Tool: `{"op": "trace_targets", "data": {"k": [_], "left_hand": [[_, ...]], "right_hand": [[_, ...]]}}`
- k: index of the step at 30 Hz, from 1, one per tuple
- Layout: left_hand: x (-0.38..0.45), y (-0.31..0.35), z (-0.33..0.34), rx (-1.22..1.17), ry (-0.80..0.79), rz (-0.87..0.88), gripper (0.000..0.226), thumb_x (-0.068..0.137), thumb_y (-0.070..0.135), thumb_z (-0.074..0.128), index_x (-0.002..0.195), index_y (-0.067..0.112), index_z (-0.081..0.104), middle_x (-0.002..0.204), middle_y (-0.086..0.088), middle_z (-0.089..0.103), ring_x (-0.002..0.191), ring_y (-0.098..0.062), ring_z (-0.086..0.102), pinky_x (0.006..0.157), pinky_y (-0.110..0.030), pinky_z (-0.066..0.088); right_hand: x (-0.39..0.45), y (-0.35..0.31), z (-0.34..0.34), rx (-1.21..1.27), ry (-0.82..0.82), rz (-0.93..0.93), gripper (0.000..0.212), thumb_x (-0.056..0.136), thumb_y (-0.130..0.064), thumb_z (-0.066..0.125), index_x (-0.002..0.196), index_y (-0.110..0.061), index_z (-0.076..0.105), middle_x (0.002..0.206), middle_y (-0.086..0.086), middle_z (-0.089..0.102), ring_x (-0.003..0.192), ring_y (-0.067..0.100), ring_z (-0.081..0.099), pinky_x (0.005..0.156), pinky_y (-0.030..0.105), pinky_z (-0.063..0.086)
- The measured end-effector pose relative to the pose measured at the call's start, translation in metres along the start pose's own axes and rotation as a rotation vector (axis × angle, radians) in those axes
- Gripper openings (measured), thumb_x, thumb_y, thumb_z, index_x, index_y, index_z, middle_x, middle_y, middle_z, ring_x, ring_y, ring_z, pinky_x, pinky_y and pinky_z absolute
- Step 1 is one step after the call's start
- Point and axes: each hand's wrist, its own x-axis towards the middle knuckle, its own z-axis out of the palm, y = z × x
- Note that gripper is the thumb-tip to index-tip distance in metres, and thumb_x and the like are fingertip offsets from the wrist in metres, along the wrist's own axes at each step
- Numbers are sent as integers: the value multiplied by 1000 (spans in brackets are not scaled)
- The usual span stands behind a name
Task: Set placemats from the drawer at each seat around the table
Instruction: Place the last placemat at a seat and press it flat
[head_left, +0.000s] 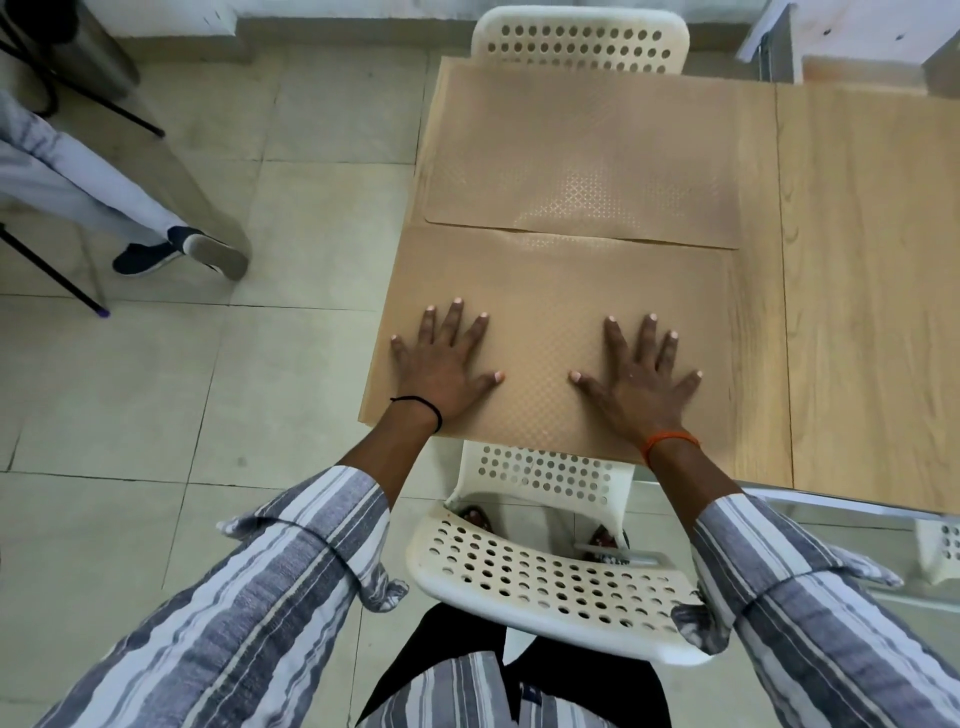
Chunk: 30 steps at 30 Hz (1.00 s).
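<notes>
Two tan textured placemats lie on the light wooden table (862, 291). The near placemat (545, 291) sits at the table's front edge, in front of a white perforated chair (540, 577). My left hand (441, 364) and my right hand (641, 379) press flat on it with fingers spread, left hand near its left edge, right hand right of the middle. The far placemat (582, 156) lies beyond it, its near edge slightly lifted and overlapping the near one, in front of a second white chair (582, 39) at the far side.
A seated person's legs and dark shoes (156, 249) are on the tiled floor at the left, beside black chair legs. A third white chair part (940, 545) shows at the lower right. The table's right half is bare wood.
</notes>
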Motion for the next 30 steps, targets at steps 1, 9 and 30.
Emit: {"op": "trace_targets", "data": {"k": [1,9,30], "left_hand": [[-1,2,1,5,-1,-2,84,86,75,35,154,44,-3,165,9,-12,152,-26,-9,113,-68,10],[-1,7,1,26,-20,11,84,87,75,34,154,43,-5,164,7,-14,152,-28,-10,113,-69,11],[-22,-31,27,-77,272,-20,70,98,56,32,157,24,12,166,-1,4,152,-25,4,121,-51,9]], "right_hand": [[-1,2,0,1,1,-2,89,86,-77,37,155,-43,-8,164,4,-23,151,35,-17,112,74,4],[-2,7,-2,6,-11,12,88,85,-78,36,153,-46,-9,164,2,-23,151,34,-16,112,74,3],[2,13,5,25,-3,15,88,86,-78,37,155,-45,-5,164,1,-23,151,34,-17,110,75,1]]}}
